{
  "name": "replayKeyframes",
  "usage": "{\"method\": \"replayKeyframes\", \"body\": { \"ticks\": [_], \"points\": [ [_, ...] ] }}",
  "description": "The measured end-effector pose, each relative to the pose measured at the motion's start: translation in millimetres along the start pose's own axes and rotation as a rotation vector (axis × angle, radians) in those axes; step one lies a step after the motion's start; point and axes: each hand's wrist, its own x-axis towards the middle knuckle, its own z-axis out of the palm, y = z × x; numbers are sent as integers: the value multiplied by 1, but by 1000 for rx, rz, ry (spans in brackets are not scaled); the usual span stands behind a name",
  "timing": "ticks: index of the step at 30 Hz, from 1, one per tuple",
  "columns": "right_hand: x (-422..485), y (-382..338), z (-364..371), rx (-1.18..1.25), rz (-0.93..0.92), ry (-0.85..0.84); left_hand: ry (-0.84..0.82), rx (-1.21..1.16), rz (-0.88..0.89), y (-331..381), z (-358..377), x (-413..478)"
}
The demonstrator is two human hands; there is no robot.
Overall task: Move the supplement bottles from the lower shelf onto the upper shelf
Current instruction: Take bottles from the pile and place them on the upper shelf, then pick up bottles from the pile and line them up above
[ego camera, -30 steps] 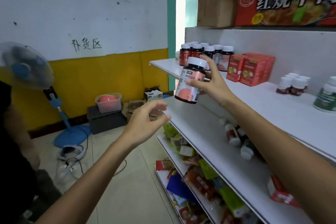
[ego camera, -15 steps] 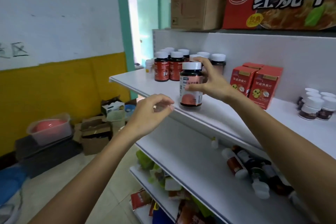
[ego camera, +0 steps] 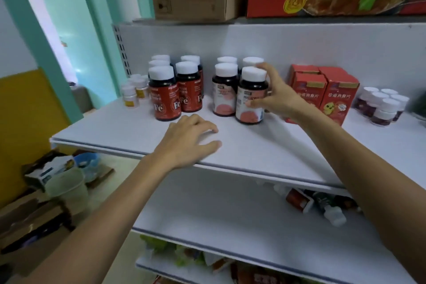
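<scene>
Bright, even, soft light. Strongest from the doorway (ego camera: 69,57) at left, washed out pale. White upper shelf (ego camera: 253,145) bright; faint soft shadows beneath the supplement bottle (ego camera: 250,104). Lower shelf (ego camera: 207,210) dimmer under the overhang. Slight blur throughout, label print soft. Wide-angle bending at edges: door frame (ego camera: 23,30) leans, forearms (ego camera: 92,226) stretch.

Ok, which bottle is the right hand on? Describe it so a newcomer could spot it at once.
On the white upper shelf, between the red Fe bottles and the red boxes, stand four dark bottles with pink labels. It is the front right bottle, nearest the shelf edge. It alone has the right hand curled round it.
</scene>
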Motion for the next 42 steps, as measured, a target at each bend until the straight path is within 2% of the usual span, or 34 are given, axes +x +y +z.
{"method": "replayKeyframes", "body": {
  "ticks": [6, 12, 18, 24, 28, 35, 42],
  "points": [
    [8, -6, 13, -23, 50, 137, 41, -13, 51, -3, 3, 0],
    [8, -14, 21, -57, 101, 202, 57, -49, 62, -1, 2, -5],
    [-24, -10, 12, -221, 152, 204, 130, -110, 62, 8, 1, -12],
    [-75, -5, -16, -289, 7, 343, 265, -153, 141, 46, 5, -34],
    [-113, 9, -34, -306, -50, 411, 298, -158, 207, 86, 18, -47],
    [-194, 50, -80, -309, -88, 483, 204, -287, 231, 157, 67, -76],
    [-273, 104, -98, -324, -217, 423, 38, -343, 167, 207, 143, -93]
  ]
}}
